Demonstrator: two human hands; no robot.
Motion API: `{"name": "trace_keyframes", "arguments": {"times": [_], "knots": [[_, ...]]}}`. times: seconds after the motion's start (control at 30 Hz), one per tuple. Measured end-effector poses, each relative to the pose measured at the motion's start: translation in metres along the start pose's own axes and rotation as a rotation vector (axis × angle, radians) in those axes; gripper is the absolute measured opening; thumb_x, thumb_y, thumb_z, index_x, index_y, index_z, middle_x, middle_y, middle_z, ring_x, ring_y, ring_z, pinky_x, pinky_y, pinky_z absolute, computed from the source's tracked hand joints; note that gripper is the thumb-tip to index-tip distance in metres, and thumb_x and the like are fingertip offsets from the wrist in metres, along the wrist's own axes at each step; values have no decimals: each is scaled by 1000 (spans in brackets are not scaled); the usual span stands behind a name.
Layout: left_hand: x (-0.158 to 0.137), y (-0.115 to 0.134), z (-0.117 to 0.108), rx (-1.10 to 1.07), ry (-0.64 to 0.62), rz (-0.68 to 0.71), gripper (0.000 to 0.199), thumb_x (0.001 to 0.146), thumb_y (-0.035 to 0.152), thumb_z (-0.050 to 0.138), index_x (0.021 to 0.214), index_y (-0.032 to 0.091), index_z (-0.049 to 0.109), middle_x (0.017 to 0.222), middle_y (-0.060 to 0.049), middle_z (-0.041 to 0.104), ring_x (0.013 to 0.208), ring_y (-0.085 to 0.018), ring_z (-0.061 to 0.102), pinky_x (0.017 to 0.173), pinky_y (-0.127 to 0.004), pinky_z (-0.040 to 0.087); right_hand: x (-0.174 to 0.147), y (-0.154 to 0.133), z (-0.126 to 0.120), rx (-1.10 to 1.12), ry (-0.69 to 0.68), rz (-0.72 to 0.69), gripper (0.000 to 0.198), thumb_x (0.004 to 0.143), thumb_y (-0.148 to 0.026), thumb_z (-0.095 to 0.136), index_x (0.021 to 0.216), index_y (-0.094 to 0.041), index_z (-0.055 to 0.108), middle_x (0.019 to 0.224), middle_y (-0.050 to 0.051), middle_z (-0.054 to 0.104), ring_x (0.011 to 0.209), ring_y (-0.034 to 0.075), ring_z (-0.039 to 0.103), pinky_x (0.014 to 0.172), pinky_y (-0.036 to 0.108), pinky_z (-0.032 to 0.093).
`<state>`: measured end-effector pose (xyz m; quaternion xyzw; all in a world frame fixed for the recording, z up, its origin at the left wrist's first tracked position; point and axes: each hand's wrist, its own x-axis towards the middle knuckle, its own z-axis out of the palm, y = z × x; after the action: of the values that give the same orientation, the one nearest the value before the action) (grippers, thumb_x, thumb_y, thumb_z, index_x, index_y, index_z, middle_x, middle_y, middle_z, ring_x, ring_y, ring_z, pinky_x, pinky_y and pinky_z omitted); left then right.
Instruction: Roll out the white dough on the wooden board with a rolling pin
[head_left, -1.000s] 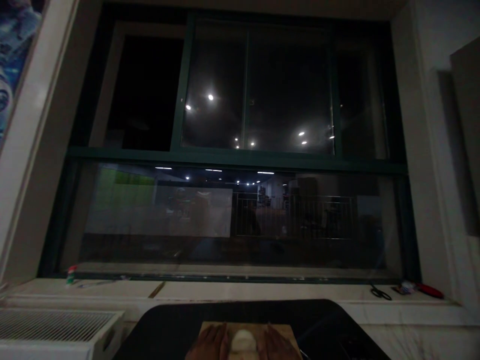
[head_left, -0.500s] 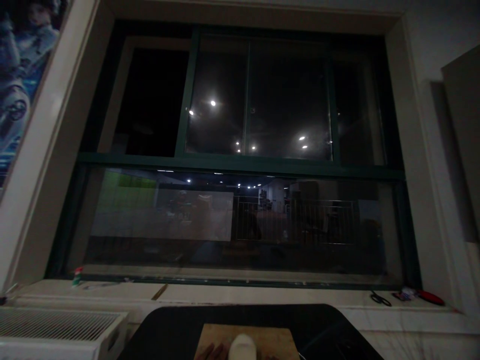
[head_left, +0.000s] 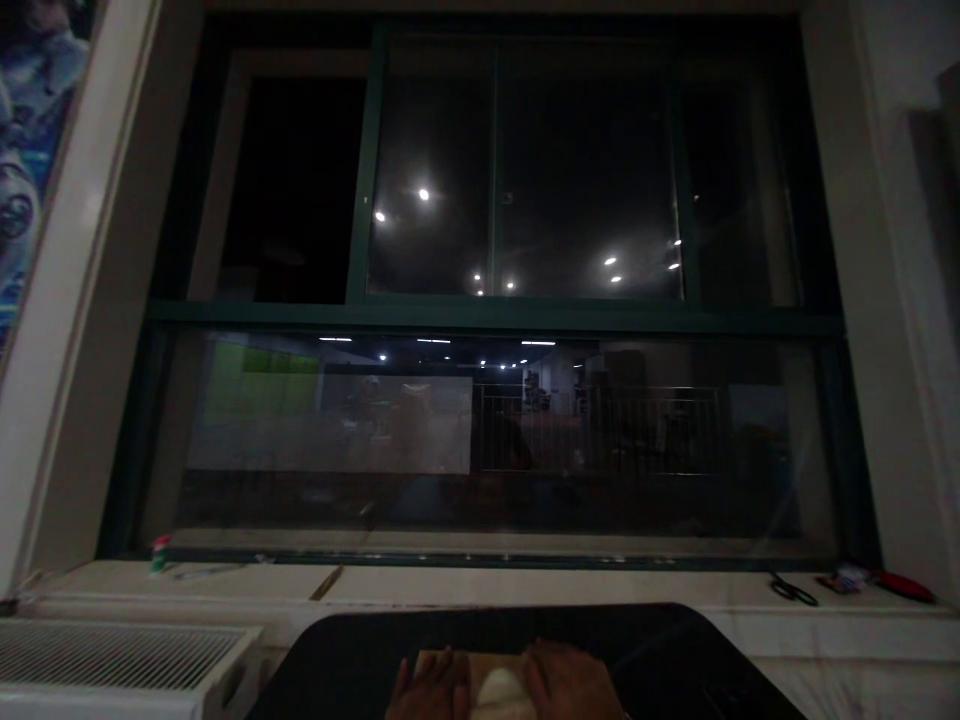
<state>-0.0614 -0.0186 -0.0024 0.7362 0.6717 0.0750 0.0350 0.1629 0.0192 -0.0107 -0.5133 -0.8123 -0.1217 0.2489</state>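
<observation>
A smooth whitish lump with a rounded top [head_left: 501,690] lies on a light wooden board [head_left: 484,660] at the bottom edge of the view. I cannot tell what the lump is, and its near part is cut off. My left hand [head_left: 431,688] rests flat on the board left of the lump, fingers spread. On the other side, my right hand [head_left: 571,684] lies over the right part of the board, close beside the lump, fingers stretched forward. Neither hand visibly grips anything. Under the board is a black table [head_left: 360,640].
Behind the table runs a pale window sill [head_left: 450,588] below a large dark window with green frames. Scissors [head_left: 792,590] and a red object [head_left: 904,586] lie on the sill's right. A small green tube with a red cap [head_left: 159,556] stands left, above a white radiator [head_left: 112,660].
Both hands have come further up into view over the board, beside the lump. The lump shows a little lower and further right. The camera view has shifted slightly.
</observation>
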Motion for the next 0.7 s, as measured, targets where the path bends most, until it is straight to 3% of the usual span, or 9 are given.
{"name": "trace_keyframes", "arguments": {"times": [0.2,0.3,0.47,0.6,0.7], "knots": [[12,9,-23,6,36,-51,59,93,29,30,150,23,46,159,-8,42,148,-32,36,119,-66,25,18,5,0,50,-25,2,35,97,-32,42,100,-27,76,100,5,78,93,21,72,81,28,51],[27,5,-24,-10,26,-71,60,92,30,32,151,26,44,160,-5,40,149,-30,33,118,-66,27,29,8,12,33,-13,-7,34,97,-31,43,101,-27,76,102,6,78,94,22,72,80,29,50],[48,1,-21,-20,4,-105,58,95,26,29,152,25,43,161,-7,40,150,-31,32,117,-67,28,48,5,29,-43,-22,121,38,97,-23,39,94,-25,77,97,7,79,94,24,73,84,34,50],[50,3,-25,20,11,-90,56,94,25,35,149,26,47,161,-10,40,150,-32,31,116,-68,28,56,2,29,-68,-60,188,40,98,-19,37,96,-22,77,101,10,78,99,28,72,86,42,52],[44,4,-27,30,43,-35,55,91,29,44,145,29,52,159,-11,43,149,-33,33,115,-70,26,53,2,23,-91,-88,199,38,96,-17,40,92,-22,77,97,10,78,95,28,73,82,40,53]]}}
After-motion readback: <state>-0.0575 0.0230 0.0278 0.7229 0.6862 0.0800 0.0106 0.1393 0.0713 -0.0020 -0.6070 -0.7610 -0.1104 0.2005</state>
